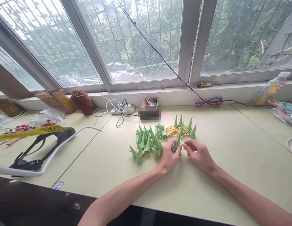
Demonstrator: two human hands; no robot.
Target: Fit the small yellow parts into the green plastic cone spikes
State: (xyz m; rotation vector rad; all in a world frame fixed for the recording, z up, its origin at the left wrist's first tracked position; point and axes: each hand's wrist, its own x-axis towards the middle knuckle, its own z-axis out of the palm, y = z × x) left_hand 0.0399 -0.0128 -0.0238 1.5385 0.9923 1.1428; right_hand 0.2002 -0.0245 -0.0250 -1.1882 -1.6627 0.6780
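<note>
Near the middle of the table, my left hand is closed around the base of a green plastic cone, which points upward. My right hand pinches a small yellow peg-like piece against the side of that cone's base. Just beyond my hands lies a pile of similar yellow pieces. To the left stands a cluster of green cones, some with yellow pieces at their bases. More upright cones are behind the pile.
A small cardboard box and a power strip sit by the window sill. On the left lie a black strap-like frame and a white cable. A bottle and scissors are at the far right.
</note>
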